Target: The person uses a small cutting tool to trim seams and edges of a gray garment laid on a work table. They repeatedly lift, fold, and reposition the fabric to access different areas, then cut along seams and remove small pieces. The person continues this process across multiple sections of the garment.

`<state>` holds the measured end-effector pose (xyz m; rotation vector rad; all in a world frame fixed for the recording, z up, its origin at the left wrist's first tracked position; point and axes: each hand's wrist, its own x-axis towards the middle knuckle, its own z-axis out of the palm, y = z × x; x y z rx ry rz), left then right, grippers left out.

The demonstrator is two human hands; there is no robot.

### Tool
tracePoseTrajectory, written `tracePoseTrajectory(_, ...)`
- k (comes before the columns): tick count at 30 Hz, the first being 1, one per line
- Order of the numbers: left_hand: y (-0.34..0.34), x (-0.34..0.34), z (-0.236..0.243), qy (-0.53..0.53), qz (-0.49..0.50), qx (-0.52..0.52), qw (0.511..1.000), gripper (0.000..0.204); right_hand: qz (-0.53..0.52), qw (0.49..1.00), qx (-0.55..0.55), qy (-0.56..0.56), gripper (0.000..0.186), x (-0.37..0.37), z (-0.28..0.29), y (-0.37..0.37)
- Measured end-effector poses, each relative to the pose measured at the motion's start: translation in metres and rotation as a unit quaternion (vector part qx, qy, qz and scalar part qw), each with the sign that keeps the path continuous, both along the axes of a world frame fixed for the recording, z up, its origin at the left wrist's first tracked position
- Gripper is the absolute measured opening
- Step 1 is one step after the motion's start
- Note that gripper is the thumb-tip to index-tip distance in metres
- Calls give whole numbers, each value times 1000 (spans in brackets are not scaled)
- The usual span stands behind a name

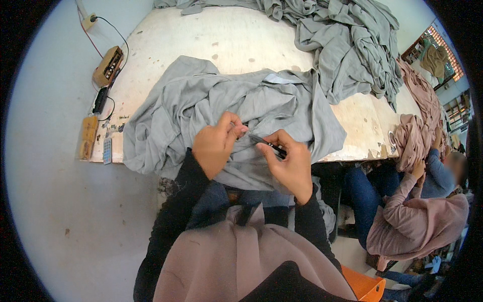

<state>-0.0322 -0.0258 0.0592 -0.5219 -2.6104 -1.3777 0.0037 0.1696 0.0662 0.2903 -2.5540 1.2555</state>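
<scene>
A rumpled grey cloth garment (171,105) lies across the front of the pale wooden table (151,35). My left hand (214,146) is closed in a pinch on a bit of that garment at the centre; what exactly sits between the fingertips is too small to make out. Just to its right, my right hand (289,163) grips a small dark cutting tool (276,148), like thread snips, with its tip pointed at the left fingertips, touching or very near the cloth.
More grey cloth (352,55) is heaped at the back right, pink cloth (412,136) farther right. Two co-workers (417,221) (440,176) sit at the right. Power strips (100,100), a wooden block (89,136) and a remote (107,151) lie along the left edge, beside the wall.
</scene>
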Motion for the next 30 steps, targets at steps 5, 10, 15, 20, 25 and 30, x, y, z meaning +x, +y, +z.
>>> tracePoseTrajectory(5, -69, 48, 27, -21, -4, 24, 999, 13, -42, 998, -49, -1, 26, 6, 14, 24)
tracePoseTrajectory(10, -168, 107, 35, -217, 138, -92, 962, 13, 63, 993, -88, -38, 33, -5, 21, 39)
tracePoseTrajectory(15, -170, 129, 22, -125, 307, -263, 906, 24, 136, 986, -64, -71, 37, -33, 2, 0)
tracePoseTrajectory(20, -125, 105, 35, -51, 183, -175, 966, 32, 213, 964, -67, 143, 41, -24, 3, -10)
tracePoseTrajectory(25, -77, 44, 23, 66, 15, -171, 983, 52, 120, 980, 87, 133, 38, -19, -12, 3)
tracePoseTrajectory(30, -54, 34, -14, 10, 5, -293, 956, 84, -67, 992, 92, 62, 29, -19, -34, 60)
